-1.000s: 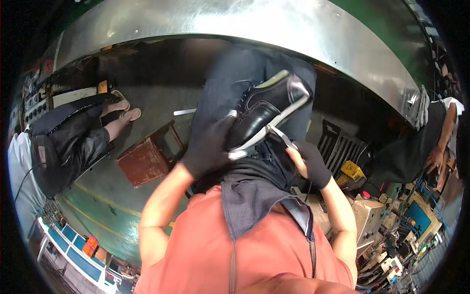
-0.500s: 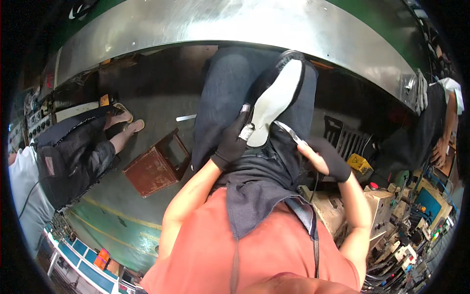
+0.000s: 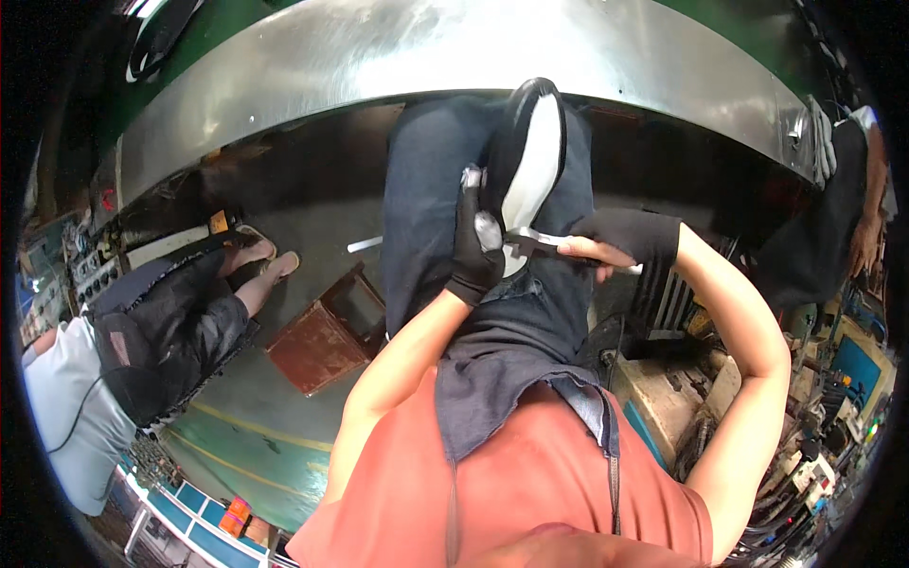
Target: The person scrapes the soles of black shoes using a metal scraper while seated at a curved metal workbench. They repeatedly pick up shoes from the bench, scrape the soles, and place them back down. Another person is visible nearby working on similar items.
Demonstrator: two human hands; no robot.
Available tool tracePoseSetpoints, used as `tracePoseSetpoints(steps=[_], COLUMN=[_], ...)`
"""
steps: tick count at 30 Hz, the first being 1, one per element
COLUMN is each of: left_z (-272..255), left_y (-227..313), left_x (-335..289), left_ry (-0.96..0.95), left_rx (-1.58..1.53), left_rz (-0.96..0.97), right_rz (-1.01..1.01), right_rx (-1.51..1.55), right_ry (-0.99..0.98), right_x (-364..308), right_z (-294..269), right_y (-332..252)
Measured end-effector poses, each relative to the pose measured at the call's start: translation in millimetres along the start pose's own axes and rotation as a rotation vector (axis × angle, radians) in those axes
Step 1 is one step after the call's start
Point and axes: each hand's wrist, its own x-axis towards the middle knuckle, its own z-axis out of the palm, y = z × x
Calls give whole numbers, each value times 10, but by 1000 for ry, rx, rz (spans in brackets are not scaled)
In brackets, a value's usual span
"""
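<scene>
A black shoe (image 3: 533, 180) with a white underside rests on my lap, its toe pointing away near the metal table edge. My left hand (image 3: 477, 237), in a dark fingerless glove with white wraps on the fingers, is closed around the shoe's left side near the heel. In my right hand (image 3: 611, 244), also gloved, is a silver metal hand tool (image 3: 532, 235) that looks like pincers. Its head touches the white underside close to the heel end. Most of the tool's handle is hidden by my fingers.
A shiny metal table edge (image 3: 454, 52) curves across the front. At the left stand a brown wooden stool (image 3: 317, 350) and a seated person (image 3: 180, 331). Cluttered machinery (image 3: 672, 398) lies close on the right, near another person's hand (image 3: 864, 248). Grey gloves (image 3: 822, 142) hang at the table's right end.
My right hand has swung upward and the tool now meets the shoe near the heel. The shoe has turned more upright and shifted slightly, showing more of its black left side.
</scene>
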Motion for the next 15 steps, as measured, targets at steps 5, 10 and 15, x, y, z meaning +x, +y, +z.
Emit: tracePoseSetpoints(steps=[5,10,15], left_z=[-476,-344,54], left_y=[-683,205,587], left_x=[26,81,106], left_ry=[178,-486,-269], left_rx=[453,643,41], left_rz=[314,157,-254], right_rz=[-74,-578,-247], right_rx=[-781,-614,19], right_ry=[266,447,523], right_x=[-105,36,27], right_z=[100,568,289], right_y=[-635,-497,65])
